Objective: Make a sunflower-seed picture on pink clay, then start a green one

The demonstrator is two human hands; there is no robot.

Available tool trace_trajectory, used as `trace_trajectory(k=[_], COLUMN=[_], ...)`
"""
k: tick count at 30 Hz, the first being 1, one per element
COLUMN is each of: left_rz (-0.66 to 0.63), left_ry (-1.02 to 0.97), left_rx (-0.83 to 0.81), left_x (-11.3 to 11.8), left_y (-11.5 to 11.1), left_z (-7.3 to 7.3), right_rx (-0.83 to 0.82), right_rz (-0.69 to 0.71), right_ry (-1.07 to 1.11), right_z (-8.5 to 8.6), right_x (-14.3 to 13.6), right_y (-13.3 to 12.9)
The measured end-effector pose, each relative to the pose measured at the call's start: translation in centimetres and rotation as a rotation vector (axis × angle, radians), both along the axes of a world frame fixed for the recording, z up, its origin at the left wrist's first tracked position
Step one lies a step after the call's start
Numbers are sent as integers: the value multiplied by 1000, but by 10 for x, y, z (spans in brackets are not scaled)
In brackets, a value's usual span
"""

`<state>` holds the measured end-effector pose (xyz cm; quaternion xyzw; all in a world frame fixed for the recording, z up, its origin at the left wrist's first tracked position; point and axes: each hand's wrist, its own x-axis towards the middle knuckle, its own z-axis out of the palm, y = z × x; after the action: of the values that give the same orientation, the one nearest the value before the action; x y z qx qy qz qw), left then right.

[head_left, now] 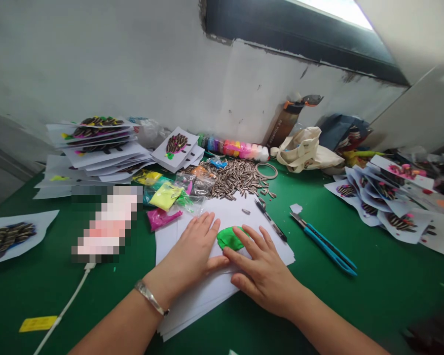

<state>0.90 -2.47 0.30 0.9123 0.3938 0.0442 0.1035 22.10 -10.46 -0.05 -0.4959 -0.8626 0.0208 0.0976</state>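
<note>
A flattened patch of green clay (227, 238) lies on a stack of white paper (192, 301). My left hand (194, 246) rests flat on the paper at the clay's left side, fingers stretched out and holding nothing. From the right, my right hand (261, 266) touches the clay with spread fingertips that cover part of its right edge. A single sunflower seed (245, 211) lies on the paper behind the clay. Beside the stack's right edge is a black pen (271, 221).
Behind the paper are a seed pile (233, 180), clay packets (166, 195) and a tape ring (267, 170). A blue cutter (323, 246) lies right. Seed-picture stacks stand left (103, 158) and right (385, 192). A white cable (72, 296) crosses the green table (107, 301).
</note>
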Motion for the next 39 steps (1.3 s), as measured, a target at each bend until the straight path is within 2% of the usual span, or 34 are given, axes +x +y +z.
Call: trace_trajectory(k=[10, 19, 27, 39], left_rz=[-1, 1, 8, 7], left_ry=[-87, -84, -29, -42], left_rx=[-39, -24, -52, -34], left_x=[-1, -2, 0, -1], left_y=[0, 0, 0, 1], left_z=[1, -3, 3, -1], right_rx=[23, 2, -30, 2], right_rz=[30, 16, 20, -41], right_ry=[-26, -20, -7, -3], right_z=[2, 3, 3, 2], right_x=[0, -4, -8, -13], right_y=[8, 13, 17, 19])
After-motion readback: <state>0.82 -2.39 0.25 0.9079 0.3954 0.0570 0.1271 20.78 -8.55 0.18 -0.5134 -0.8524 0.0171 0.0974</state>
